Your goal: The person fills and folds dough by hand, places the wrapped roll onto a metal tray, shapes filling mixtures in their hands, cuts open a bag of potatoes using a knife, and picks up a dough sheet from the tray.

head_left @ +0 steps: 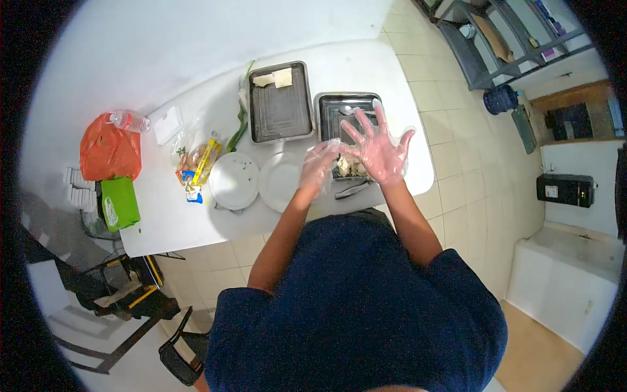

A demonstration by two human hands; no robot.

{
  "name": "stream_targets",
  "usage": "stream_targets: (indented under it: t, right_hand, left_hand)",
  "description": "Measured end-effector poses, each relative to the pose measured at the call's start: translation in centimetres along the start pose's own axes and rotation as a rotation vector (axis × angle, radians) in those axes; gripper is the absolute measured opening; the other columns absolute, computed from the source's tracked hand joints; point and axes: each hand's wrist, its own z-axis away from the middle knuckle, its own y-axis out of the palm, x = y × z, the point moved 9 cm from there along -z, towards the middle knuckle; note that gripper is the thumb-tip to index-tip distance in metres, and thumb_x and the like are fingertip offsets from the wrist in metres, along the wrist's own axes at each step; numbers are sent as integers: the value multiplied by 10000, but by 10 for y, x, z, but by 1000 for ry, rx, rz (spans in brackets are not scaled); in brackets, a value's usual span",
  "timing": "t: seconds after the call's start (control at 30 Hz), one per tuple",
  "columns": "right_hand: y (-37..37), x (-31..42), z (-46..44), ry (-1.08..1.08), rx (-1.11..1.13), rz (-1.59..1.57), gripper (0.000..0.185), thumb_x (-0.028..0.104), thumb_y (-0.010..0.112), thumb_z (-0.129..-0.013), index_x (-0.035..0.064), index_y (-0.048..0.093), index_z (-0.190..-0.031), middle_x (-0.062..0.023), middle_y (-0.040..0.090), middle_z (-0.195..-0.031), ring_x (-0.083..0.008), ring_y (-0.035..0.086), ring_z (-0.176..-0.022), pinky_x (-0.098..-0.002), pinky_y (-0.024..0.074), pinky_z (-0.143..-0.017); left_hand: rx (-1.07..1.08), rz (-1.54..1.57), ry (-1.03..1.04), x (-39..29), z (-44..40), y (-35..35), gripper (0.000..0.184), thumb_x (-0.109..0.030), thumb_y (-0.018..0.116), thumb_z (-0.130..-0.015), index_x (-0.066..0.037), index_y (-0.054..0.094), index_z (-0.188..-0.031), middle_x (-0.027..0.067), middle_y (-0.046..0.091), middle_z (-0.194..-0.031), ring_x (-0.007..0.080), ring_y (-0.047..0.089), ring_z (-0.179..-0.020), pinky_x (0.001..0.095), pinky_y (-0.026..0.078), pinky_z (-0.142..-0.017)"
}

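Gloved right hand spread open; left hand curled, grip unclear; tray half-hidden.

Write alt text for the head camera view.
A person's right hand, gloved in clear plastic, spreads open above a dark tray on a white table; the gloved left hand is beside it. Further left are two white plates, another tray and a red bag.
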Motion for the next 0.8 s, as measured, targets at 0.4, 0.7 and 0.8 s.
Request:
stream_targets:
  t: [0.4, 0.7, 0.8]
  right_hand:
    - [-14, 7, -13, -159, -136, -28, 987, 880, 359, -812, 238, 304, -1560, -171, 240, -1622, -483, 207, -1468, -708, 211, -1145]
    - [-6, 4, -21, -149, -76, -67, 976, 867, 349, -836, 246, 250, -1583, -168, 207, -1633, -441, 227, -1474, -649, 221, -1171]
    - [-3, 6, -23, -159, -83, -68, 978, 863, 358, -838, 237, 255, -1582, -166, 220, -1627, -440, 226, -1475, -651, 227, -1168]
  left_hand:
    - [136, -164, 67, 20, -8, 41, 267, -221, 645, -960, 1, 673, -1106, 91, 705, -1054, 171, 627, -956, 323, 492, -860]
    - [98, -126, 182, 0, -7, 41, 172, -138, 649, -942, -3, 664, -1047, 41, 672, -979, 118, 588, -913, 300, 487, -816]
    - [112, -68, 245, -9, -5, 44, 160, -119, 646, -939, -6, 663, -1051, 33, 665, -991, 118, 586, -922, 296, 482, -829]
